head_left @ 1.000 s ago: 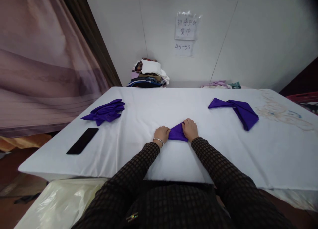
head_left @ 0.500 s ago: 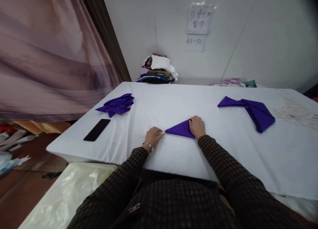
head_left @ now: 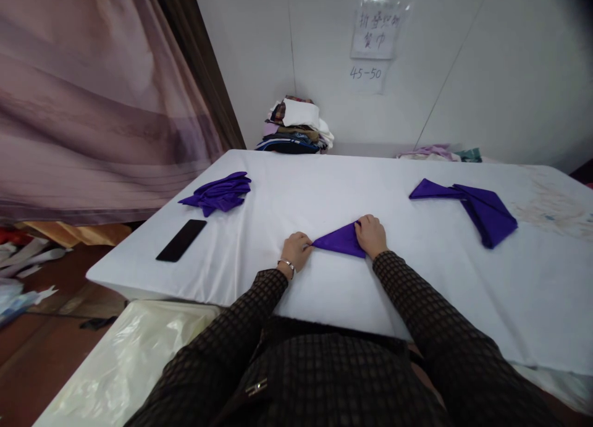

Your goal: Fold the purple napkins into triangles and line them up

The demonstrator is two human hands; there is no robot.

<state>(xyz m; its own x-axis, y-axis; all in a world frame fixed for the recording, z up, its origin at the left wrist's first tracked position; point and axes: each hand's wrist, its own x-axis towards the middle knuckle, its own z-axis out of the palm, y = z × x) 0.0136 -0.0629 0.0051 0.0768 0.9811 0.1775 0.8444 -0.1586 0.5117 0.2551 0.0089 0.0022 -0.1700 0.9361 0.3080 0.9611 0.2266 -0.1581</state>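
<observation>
A purple napkin (head_left: 340,240), folded into a narrow triangle, lies on the white-covered table (head_left: 319,186) in front of me. Its sharp tip points left, and my left hand (head_left: 297,250) pinches it between thumb and fingers. At the wide end my right hand (head_left: 371,235) grips the napkin's upper right corner, thumb out of sight behind the fingers. Part of that edge is hidden under the right hand.
A bunched pile of purple napkins (head_left: 220,194) sits at the left, with a black phone-like slab (head_left: 181,240) below it. Folded purple cloths (head_left: 486,214) lie at the right. Stacked clothes (head_left: 296,127) rest by the wall behind the table.
My left hand has moved slightly right and now meets the napkin's tip. The right hand stays at the wide end. The whole view has shifted a little.
</observation>
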